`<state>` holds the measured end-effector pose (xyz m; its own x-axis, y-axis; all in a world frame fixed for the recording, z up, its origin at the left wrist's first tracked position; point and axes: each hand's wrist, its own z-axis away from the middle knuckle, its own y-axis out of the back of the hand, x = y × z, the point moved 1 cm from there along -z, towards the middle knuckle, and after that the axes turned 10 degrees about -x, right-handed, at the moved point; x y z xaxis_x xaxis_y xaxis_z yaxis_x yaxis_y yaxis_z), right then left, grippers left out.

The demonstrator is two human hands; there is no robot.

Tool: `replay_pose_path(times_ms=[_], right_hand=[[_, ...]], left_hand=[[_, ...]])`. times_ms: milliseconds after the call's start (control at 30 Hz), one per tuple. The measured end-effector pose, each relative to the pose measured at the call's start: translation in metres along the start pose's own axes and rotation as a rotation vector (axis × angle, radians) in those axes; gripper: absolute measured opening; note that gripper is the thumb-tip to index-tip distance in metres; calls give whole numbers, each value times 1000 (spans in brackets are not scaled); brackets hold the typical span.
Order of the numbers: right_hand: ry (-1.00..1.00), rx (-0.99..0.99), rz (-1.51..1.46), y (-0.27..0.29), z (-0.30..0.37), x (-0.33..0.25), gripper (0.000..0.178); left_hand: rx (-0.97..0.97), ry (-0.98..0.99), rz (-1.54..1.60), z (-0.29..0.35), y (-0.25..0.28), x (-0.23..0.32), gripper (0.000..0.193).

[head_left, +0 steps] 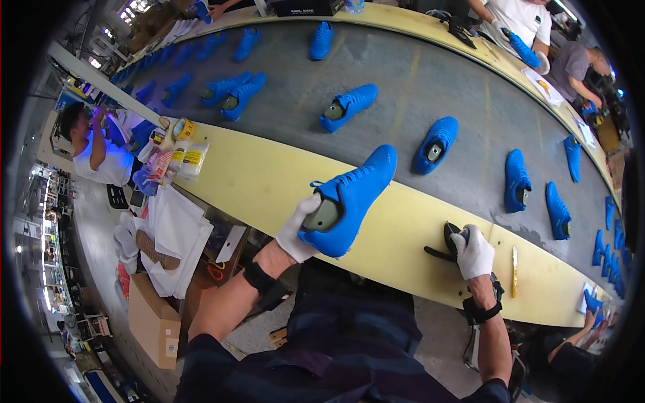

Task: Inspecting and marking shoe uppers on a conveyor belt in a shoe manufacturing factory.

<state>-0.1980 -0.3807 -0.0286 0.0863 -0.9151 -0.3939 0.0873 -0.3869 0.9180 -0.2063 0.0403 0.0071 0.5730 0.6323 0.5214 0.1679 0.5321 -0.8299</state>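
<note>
My left hand (293,232), in a white glove, grips a blue lace-up shoe (363,191) by its heel end. The shoe is raised over the near ledge, toe pointing up and to the right. A grey-green last (324,216) fills its opening. My right hand (475,252), also gloved, is closed on a black object (451,236) on the pale yellow ledge (403,235). A dark strap-like piece sticks out to its left; its kind is mostly hidden by my fingers. Right of that hand lies a yellow-handled knife (514,272).
Several blue shoes (435,145) stand on the grey conveyor belt (403,80) beyond the ledge. Tape and plastic packs (187,158) sit at the ledge's left end. Lower left are red scissors (216,270) and a cardboard box (153,322). Co-workers sit or stand left, far right and near right.
</note>
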Motion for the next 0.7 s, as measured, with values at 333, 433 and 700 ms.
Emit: replay_pose_path(times_ms=[333, 433, 700], right_hand=[[22, 14, 42, 1, 0, -2, 31], [-14, -19, 39, -7, 2, 10, 32], [-63, 33, 37, -27, -2, 13, 31]], left_hand=[[147, -167, -856, -2, -21, 12, 60], [204, -161, -896, -2, -14, 3, 61], [725, 68, -1595, -24, 2, -26, 89]])
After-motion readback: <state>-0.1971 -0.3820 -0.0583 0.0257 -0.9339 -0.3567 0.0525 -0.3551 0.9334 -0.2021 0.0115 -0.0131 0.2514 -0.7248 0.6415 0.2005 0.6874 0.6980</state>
